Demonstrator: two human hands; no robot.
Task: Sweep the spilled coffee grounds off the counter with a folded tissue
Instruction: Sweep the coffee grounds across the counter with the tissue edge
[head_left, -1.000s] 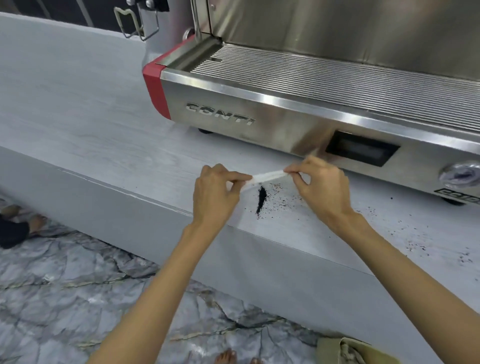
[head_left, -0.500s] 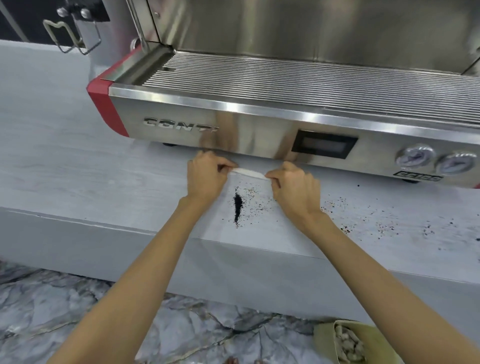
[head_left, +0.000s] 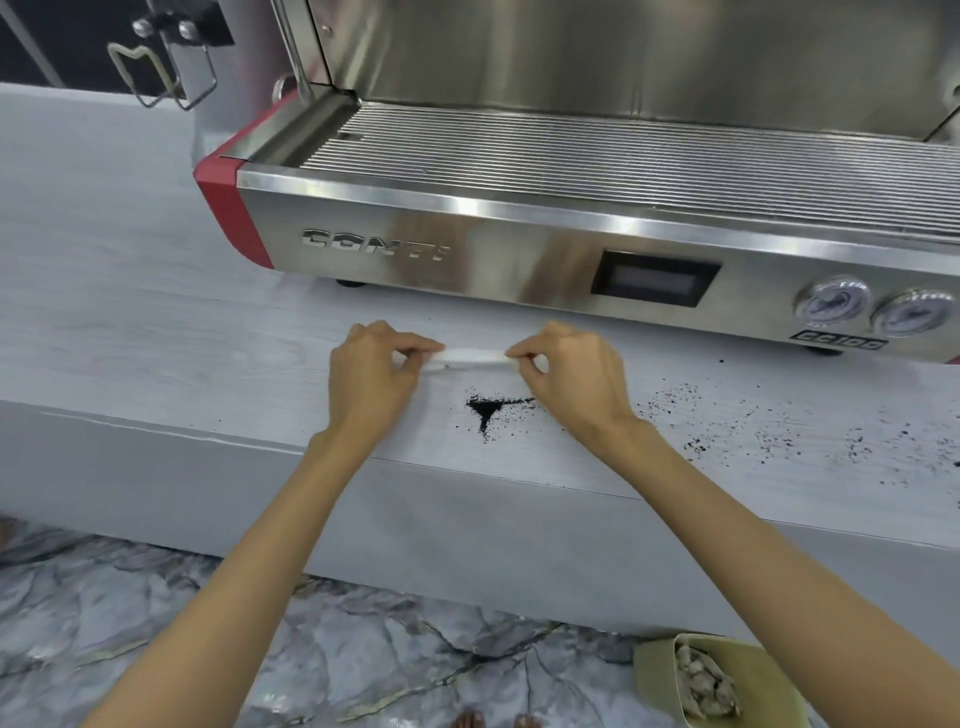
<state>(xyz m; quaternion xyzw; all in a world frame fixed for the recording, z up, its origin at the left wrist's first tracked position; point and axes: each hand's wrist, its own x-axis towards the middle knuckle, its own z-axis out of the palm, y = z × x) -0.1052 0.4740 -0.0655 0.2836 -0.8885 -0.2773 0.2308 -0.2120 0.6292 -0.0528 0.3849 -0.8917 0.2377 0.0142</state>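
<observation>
The left hand (head_left: 371, 376) and right hand (head_left: 571, 379) each pinch an end of the folded tissue (head_left: 475, 357). The coffee grounds (head_left: 488, 408) lie just nearer the counter's (head_left: 156, 322) front edge.

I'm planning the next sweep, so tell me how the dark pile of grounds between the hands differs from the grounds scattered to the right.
The dark pile of grounds is dense, solid black and gathered into a rough T shape; the scattered grounds are thin, separate specks spread wide. The pile lies just in front of the folded tissue held by the left hand and right hand; the scatter lies beyond the right hand. Both sit on the counter.
</observation>
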